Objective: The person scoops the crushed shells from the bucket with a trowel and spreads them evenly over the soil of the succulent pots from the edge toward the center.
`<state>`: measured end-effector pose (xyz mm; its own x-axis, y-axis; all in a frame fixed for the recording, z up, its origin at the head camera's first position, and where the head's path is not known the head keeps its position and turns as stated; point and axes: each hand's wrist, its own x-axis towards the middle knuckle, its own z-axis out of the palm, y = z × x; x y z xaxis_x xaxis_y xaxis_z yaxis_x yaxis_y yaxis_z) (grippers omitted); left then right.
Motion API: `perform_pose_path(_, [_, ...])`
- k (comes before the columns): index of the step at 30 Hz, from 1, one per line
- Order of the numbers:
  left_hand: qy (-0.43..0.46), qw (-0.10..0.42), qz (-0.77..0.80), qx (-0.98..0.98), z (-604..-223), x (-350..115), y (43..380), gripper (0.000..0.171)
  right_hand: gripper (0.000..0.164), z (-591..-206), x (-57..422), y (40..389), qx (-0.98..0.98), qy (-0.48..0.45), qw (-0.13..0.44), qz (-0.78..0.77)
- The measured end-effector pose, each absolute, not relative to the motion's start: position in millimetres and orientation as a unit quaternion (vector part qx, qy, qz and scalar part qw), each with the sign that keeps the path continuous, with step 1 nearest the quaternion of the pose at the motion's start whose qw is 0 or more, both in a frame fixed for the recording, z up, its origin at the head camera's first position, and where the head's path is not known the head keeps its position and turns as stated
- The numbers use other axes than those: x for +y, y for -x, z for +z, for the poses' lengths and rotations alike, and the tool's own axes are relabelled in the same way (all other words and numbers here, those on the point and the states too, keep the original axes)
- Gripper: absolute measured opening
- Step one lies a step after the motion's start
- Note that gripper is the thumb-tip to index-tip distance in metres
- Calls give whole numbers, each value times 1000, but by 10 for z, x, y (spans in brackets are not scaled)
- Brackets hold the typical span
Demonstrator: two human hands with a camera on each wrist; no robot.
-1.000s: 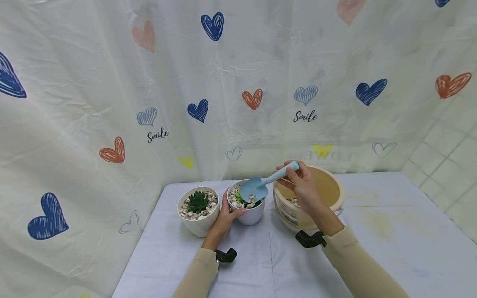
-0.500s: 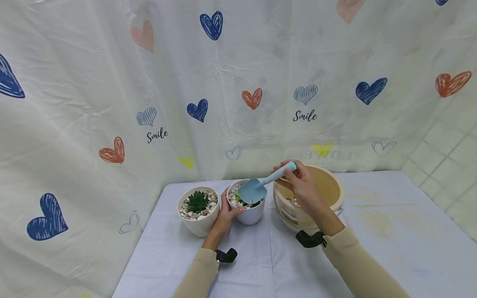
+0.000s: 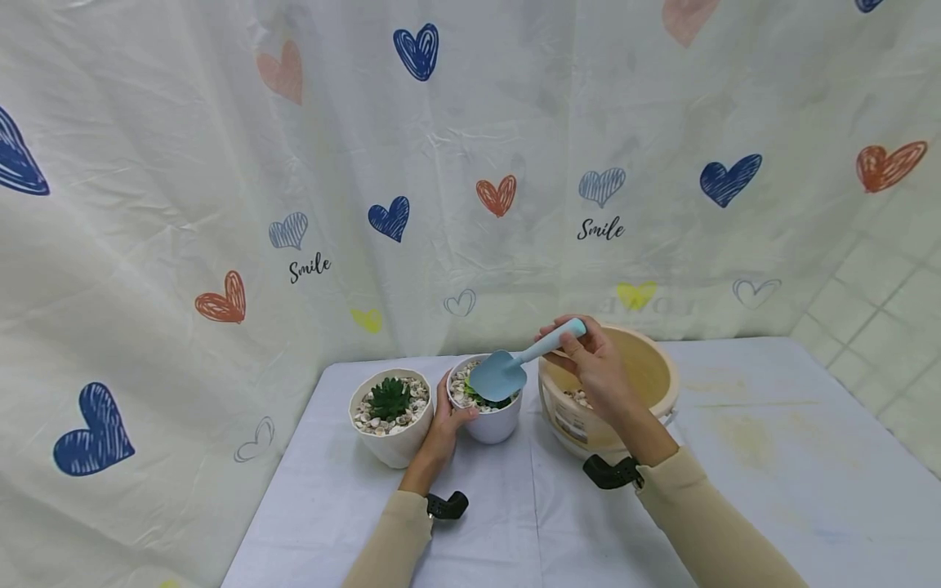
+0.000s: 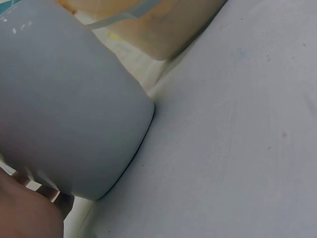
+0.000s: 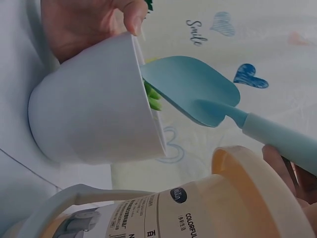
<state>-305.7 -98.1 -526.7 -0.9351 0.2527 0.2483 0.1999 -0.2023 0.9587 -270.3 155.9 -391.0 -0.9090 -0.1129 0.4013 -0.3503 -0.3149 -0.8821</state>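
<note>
My left hand (image 3: 441, 431) grips the small white flowerpot (image 3: 496, 428) from its left side, thumb at the near rim. White shells or pebbles fill this pot around a green succulent (image 5: 154, 97), partly hidden by the trowel. In my right hand (image 3: 604, 377) is the handle of a light blue garden trowel (image 3: 498, 376), held tilted. Its blade slopes down over the flowerpot's opening, and no shells show on the blade. The right wrist view shows the blade tip at the pot's rim. In the left wrist view, the pot's base (image 4: 119, 148) stands on the cloth.
To the left stands another white pot (image 3: 391, 451) with a dark green succulent (image 3: 390, 398) among shells. A beige bucket (image 3: 664, 384) with some shells (image 3: 578, 398) inside stands right of the flowerpot, below my right forearm. A white cloth (image 3: 779, 490) covers the table; a heart-printed curtain (image 3: 515, 122) hangs behind.
The shells seen on the trowel's blade a second ago no longer show there. The trowel has shifted slightly left and the left hand keeps its hold on the flowerpot.
</note>
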Motion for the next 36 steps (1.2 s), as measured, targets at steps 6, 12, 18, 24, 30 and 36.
perform_pose_path(6, [-182, -5, 746, 641, -5285, -982, 3063, 85, 28, -3915, 1575, 2704, -579, -174, 96, 791])
perform_pose_path(12, [-184, -52, 724, 662, -5304, -984, 3078, 77, 28, -3905, 1591, 2696, -563, -136, 120, 806])
perform_pose_path(18, [-171, -89, 712, 675, -5290, -933, 3047, 72, 28, -3888, 1601, 2689, -535, -96, 168, 822])
perform_pose_path(24, [-148, -143, 659, 723, -5178, -816, 2956, 71, 30, -3851, 1639, 2692, -490, -52, 211, 844])
perform_pose_path(30, [-140, -263, 530, 794, -5043, -706, 2832, 78, 32, -3789, 1784, 2637, -445, -22, 238, 863])
perform_pose_path(36, [-183, -309, 478, 802, -4879, -578, 2687, 72, 35, -3713, 2092, 2484, -423, -26, 264, 867])
